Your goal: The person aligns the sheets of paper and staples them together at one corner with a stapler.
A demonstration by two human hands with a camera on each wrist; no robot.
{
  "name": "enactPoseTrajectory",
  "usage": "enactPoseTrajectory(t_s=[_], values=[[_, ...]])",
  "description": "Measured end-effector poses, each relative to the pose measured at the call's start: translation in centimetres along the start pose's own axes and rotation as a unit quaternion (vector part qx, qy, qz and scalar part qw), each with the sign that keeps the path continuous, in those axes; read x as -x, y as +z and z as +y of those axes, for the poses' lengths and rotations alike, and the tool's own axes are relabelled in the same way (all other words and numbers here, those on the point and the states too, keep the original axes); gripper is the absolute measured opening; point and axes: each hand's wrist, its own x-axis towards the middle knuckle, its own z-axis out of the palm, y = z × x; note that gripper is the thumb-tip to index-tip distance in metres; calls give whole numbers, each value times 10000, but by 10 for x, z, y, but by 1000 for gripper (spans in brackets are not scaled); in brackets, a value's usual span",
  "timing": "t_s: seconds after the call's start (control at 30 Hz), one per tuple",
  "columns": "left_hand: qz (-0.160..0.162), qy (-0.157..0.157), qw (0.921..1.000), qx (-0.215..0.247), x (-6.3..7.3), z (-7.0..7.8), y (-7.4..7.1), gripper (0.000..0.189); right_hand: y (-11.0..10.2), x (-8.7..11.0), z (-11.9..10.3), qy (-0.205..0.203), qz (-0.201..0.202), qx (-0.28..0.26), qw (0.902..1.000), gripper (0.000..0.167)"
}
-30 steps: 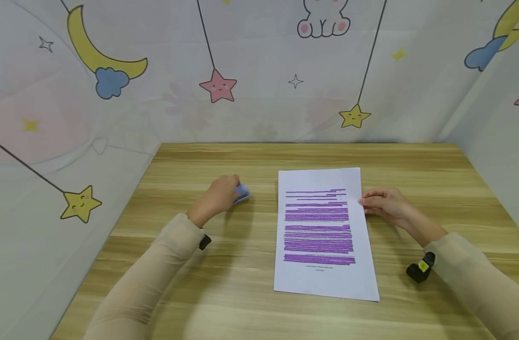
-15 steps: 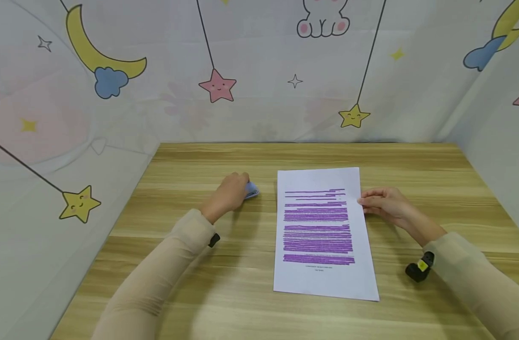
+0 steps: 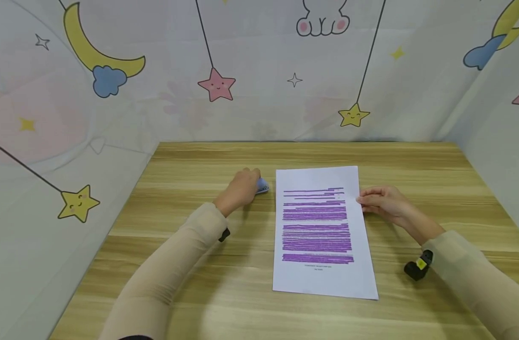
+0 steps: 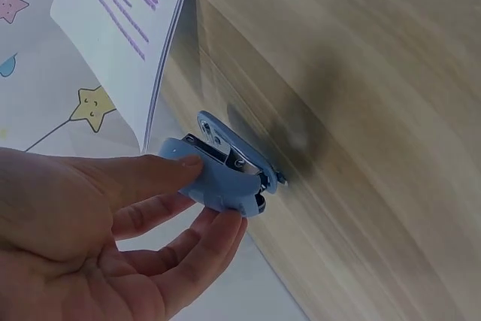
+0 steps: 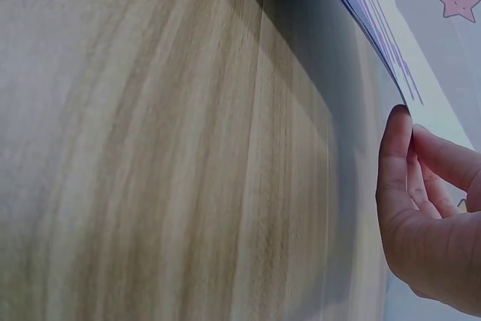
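Note:
A small blue stapler (image 4: 218, 174) is pinched between the thumb and fingers of my left hand (image 3: 241, 189). Its jaws stand apart, and in the head view it lies just left of the paper's far left corner. My right hand (image 3: 384, 205) pinches the right edge of several stacked sheets of paper (image 3: 316, 278), whose top sheet carries purple-marked lines. In the right wrist view, thumb and forefinger meet at the edge of the sheets (image 5: 432, 103), which are raised off the wood there.
A wood-grain table (image 3: 191, 156) lies under both hands. Behind it and along both sides hangs a white cloth (image 3: 259, 113) printed with stars, moons and clouds. A black wrist camera (image 3: 418, 268) sits on the right wrist.
My left hand has moved right with the stapler, closing in on the left edge of the paper. The right hand and the sheets have stayed nearly in place.

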Motion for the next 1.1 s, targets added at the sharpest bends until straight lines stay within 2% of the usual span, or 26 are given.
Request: enactPoseTrajectory(t_s=[0.37, 1.1], values=[[-88, -177, 9993, 312, -10, 10, 1, 23, 4, -2, -2, 120, 58, -35, 9999, 14], [-175, -231, 9991, 303, -15, 17, 4, 22, 7, -3, -3, 376, 121, 19, 9992, 17]])
